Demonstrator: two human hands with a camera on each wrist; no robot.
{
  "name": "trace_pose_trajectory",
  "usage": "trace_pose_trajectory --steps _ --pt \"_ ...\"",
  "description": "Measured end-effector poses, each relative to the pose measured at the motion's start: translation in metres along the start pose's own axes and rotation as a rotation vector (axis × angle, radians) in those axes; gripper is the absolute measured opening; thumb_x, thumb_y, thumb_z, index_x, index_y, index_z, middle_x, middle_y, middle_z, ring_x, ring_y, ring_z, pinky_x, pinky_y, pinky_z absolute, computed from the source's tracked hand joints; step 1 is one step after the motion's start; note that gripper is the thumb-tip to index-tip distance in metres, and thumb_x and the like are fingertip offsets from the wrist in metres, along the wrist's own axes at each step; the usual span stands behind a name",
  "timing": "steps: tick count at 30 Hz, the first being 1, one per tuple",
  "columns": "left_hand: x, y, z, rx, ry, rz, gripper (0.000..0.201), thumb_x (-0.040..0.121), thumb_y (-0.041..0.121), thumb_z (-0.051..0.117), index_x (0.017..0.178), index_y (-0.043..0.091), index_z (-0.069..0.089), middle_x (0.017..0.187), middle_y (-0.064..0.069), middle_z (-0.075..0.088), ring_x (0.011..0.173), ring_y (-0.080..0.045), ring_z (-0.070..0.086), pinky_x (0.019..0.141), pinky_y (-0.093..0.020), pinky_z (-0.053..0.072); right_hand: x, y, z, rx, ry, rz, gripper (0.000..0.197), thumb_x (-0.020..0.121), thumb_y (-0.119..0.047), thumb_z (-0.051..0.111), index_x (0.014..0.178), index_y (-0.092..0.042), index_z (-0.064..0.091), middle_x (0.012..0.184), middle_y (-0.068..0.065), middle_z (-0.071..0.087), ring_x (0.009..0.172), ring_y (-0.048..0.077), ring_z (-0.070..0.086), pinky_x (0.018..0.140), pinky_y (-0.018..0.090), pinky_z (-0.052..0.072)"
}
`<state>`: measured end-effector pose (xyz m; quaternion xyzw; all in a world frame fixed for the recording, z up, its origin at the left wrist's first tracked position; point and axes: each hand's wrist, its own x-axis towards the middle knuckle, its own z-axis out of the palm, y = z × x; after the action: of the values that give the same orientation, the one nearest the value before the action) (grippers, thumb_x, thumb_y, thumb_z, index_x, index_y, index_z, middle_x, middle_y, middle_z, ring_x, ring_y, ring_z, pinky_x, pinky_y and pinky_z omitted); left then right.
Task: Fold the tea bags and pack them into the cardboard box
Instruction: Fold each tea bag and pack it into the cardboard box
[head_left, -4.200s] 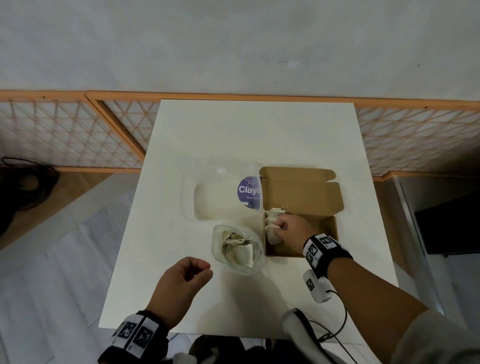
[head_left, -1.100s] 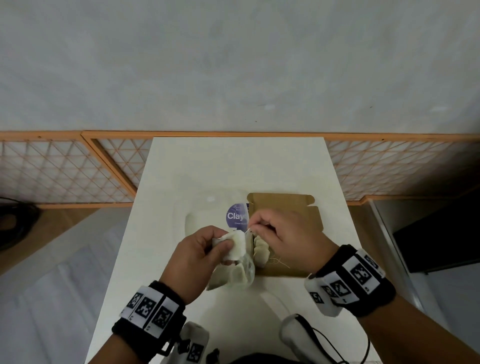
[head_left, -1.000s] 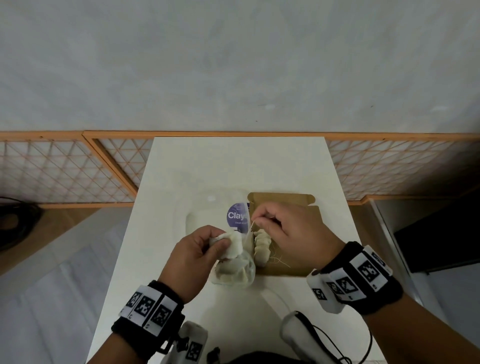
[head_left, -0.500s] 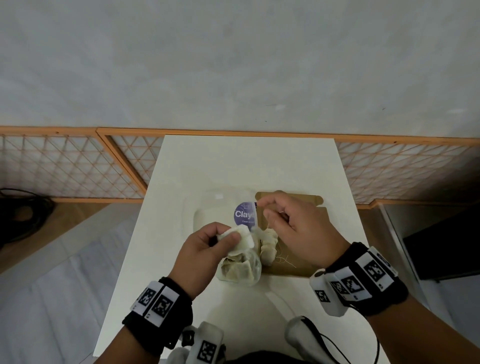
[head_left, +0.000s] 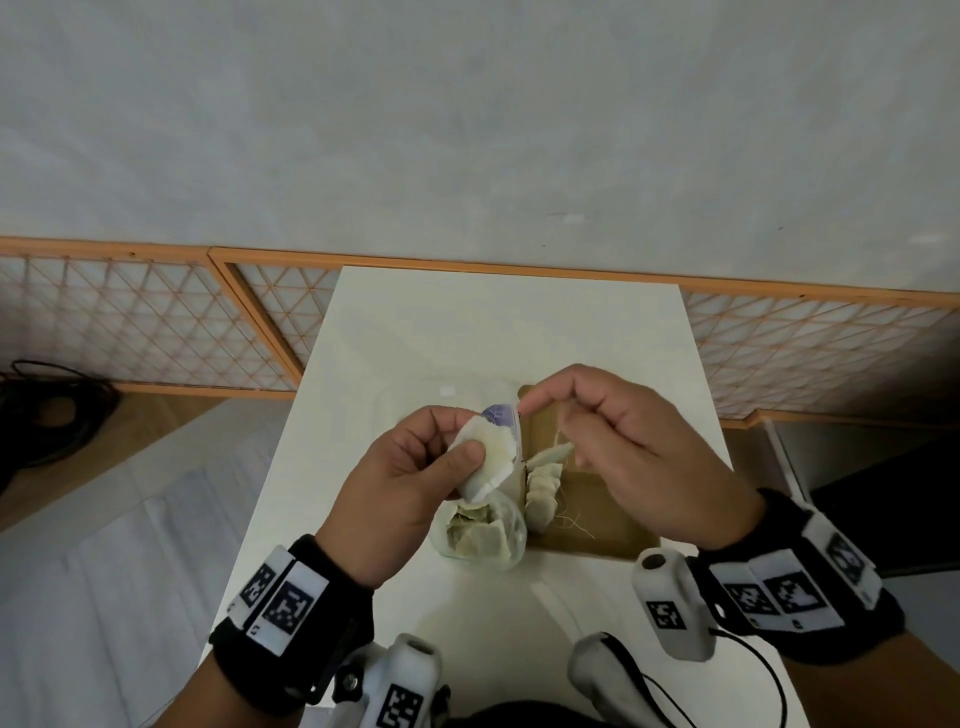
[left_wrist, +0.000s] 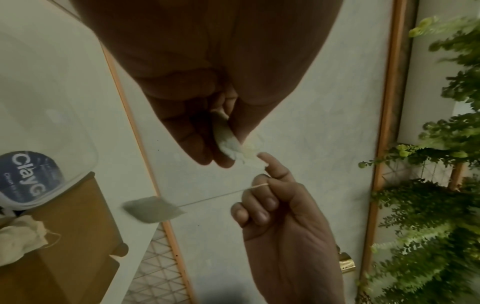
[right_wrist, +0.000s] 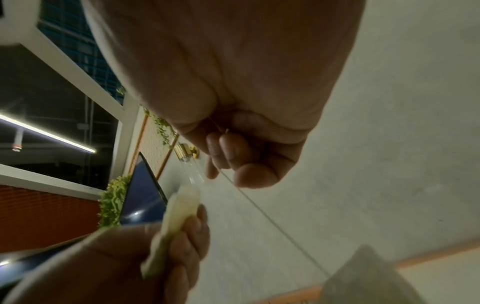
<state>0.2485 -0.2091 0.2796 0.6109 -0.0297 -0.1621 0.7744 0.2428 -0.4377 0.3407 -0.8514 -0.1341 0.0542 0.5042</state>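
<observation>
The left hand (head_left: 410, 493) held a tea bag (head_left: 488, 457) up over the counter (head_left: 493, 322). Its thumb and fingers (left_wrist: 197, 148) were curled round the bag and pinched it flat, likely to keep the fold from popping open. The right hand (head_left: 639, 457) pinched the thin string (left_wrist: 221, 195) of that bag between thumb and finger, with its other fingers curled in. The string ran tight to a small paper tag (left_wrist: 153, 208) that hung in the air. I think the string was being pulled out so it could be wound round the bag.

Below the hands sat the cardboard box (head_left: 587, 519), open, with a few folded tea bags (head_left: 543, 483) lined up along its left side. Just beside the box was a clear tub (head_left: 483, 540) with more tea bags waiting. A clear lid (left_wrist: 39, 98) with a purple sticker lay behind the tub. The job looked only partly done.
</observation>
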Motion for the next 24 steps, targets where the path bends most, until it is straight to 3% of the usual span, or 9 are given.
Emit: trace_pose_trajectory --steps 3,5,7,9,12,14,16,20,24 --pt "-0.004 0.004 -0.003 0.038 -0.091 0.011 0.015 0.090 0.016 0.068 0.097 0.005 0.075 0.094 -0.012 0.072 0.084 -0.019 0.067 0.081 -0.029 0.055 -0.003 -0.017 -0.013 0.002 0.014 -0.024 0.038 0.110 -0.008 0.043 0.113 -0.035 0.070 0.078 0.027 0.059 0.069 0.048 0.057 0.064 0.052 0.045" --pt "-0.008 0.006 -0.002 0.129 -0.162 0.030 0.009 0.089 0.018 0.074 0.087 0.009 0.076 0.112 -0.009 0.072 0.116 -0.012 0.066 0.099 -0.030 0.050 -0.003 -0.026 -0.021 -0.015 0.033 -0.053 0.038 0.110 -0.007 0.043 0.113 -0.034 0.070 0.073 0.020 0.058 0.068 0.046 0.057 0.064 0.048 0.045" --pt "-0.010 0.008 0.003 0.250 -0.219 0.046 0.010 0.086 0.028 0.082 0.087 0.018 0.079 0.136 -0.008 0.066 0.148 -0.005 0.041 0.119 -0.038 0.031 -0.005 -0.035 -0.029 -0.037 0.055 -0.076 0.038 0.109 -0.005 0.044 0.113 -0.032 0.070 0.068 0.013 0.057 0.066 0.040 0.058 0.061 0.041 0.045" --pt "-0.009 0.012 0.012 0.360 -0.257 0.050 0.007 0.083 0.038 0.085 0.086 0.033 0.080 0.157 0.000 0.051 0.155 0.004 0.018 0.124 -0.036 0.014 -0.006 -0.043 -0.035 -0.052 0.077 -0.094 0.037 0.108 -0.008 0.045 0.113 -0.035 0.070 0.068 0.013 0.058 0.066 0.039 0.058 0.060 0.039 0.044" --pt "-0.005 0.019 0.027 0.463 -0.306 0.063 0.006 0.084 0.030 0.083 0.088 0.035 0.081 0.161 0.017 0.043 0.153 0.009 0.018 0.122 -0.023 0.015 -0.010 -0.056 -0.041 -0.057 0.077 -0.115 0.036 0.108 -0.013 0.046 0.111 -0.040 0.070 0.071 0.017 0.057 0.068 0.044 0.060 0.065 0.047 0.044" --pt "-0.001 0.016 0.033 0.473 -0.339 0.076 0.004 0.089 0.022 0.081 0.092 0.024 0.082 0.139 0.011 0.065 0.140 0.000 0.048 0.115 -0.024 0.035 -0.012 -0.061 -0.044 -0.052 0.077 -0.128 0.036 0.108 -0.013 0.046 0.110 -0.040 0.070 0.073 0.018 0.056 0.070 0.046 0.060 0.065 0.049 0.045" --pt "-0.001 0.015 0.038 0.493 -0.356 0.088 0.003 0.092 0.021 0.079 0.094 0.019 0.080 0.109 0.006 0.076 0.111 -0.012 0.069 0.103 -0.038 0.050 -0.013 -0.065 -0.048 -0.044 0.084 -0.143 0.035 0.107 -0.012 0.047 0.109 -0.038 0.071 0.075 0.017 0.056 0.070 0.044 0.061 0.065 0.048 0.047" --pt "-0.003 0.021 0.044 0.537 -0.371 0.122 0.003 0.093 0.022 0.076 0.094 0.021 0.079 0.095 0.007 0.076 0.090 -0.015 0.070 0.087 -0.037 0.056 -0.008 -0.061 -0.059 -0.036 0.151 -0.194 0.033 0.108 -0.004 0.049 0.111 -0.028 0.072 0.077 0.009 0.057 0.071 0.025 0.061 0.067 0.019 0.051" --pt "-0.009 0.029 0.049 0.559 -0.397 0.211 0.005 0.094 0.020 0.075 0.096 0.021 0.080 0.097 0.010 0.076 0.093 -0.017 0.070 0.086 -0.034 0.055 0.013 -0.038 -0.072 -0.003 0.210 -0.127 0.031 0.107 -0.002 0.049 0.109 -0.022 0.073 0.079 0.006 0.061 0.072 0.011 0.059 0.070 0.026 0.057"
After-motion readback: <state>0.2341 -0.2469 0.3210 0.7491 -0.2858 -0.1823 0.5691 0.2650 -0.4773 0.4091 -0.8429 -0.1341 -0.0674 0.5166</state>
